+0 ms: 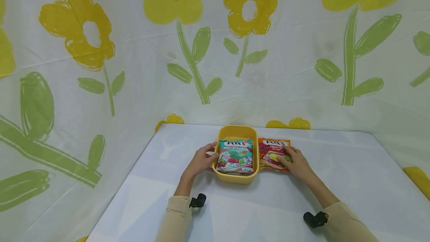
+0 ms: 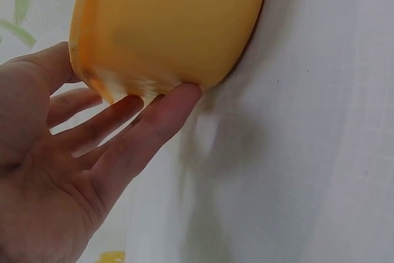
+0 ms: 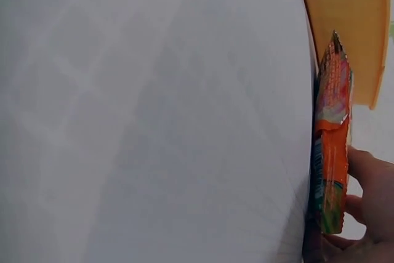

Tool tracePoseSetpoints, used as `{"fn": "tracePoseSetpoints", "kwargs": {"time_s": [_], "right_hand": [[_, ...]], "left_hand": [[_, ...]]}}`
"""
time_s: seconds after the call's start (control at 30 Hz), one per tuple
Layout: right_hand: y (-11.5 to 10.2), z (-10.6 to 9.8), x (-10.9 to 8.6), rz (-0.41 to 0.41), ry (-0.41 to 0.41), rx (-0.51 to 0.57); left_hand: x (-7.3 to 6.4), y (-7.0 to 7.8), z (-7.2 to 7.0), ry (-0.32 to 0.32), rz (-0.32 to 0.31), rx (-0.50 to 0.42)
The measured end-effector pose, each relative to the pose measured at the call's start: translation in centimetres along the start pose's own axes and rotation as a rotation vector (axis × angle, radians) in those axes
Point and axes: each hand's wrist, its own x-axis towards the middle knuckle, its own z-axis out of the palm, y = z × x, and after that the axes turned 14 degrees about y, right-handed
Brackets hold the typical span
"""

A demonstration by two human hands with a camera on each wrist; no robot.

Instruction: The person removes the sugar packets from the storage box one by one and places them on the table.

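A yellow plastic bin (image 1: 235, 179) stands on the table, with a teal bag of Fox's Mint Blossom candy (image 1: 236, 157) lying in it. My left hand (image 1: 201, 160) holds the bin's left side. In the left wrist view its fingers (image 2: 148, 124) lie along the outer wall and the thumb reaches the rim. Just right of the bin is an orange-red bag of Fox's Fruits candy (image 1: 273, 154), close against its wall. My right hand (image 1: 298, 163) grips this bag by its right edge; the right wrist view shows the bag (image 3: 332, 146) edge-on, fingertips partly hidden behind it.
The white table (image 1: 262, 212) extends to both sides and in front of the bin. Behind it hangs a white cloth (image 1: 285, 70) printed with yellow flowers, which also runs down the left side. Each wrist wears a small black camera (image 1: 198, 200).
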Motion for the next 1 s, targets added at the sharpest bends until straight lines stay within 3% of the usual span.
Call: {"fn": "tracePoseSetpoints", "kwargs": {"time_s": [0.63,1.0], "right_hand": [[-0.1,-0.5,0.0,-0.041,-0.034,-0.107],[-1.7,-2.0,0.4,-0.026,-0.093,-0.268]], "left_hand": [[0.1,-0.2,-0.1,-0.018,0.007,-0.018],[0.1,-0.2,-0.1,-0.004,0.000,-0.019]]}}
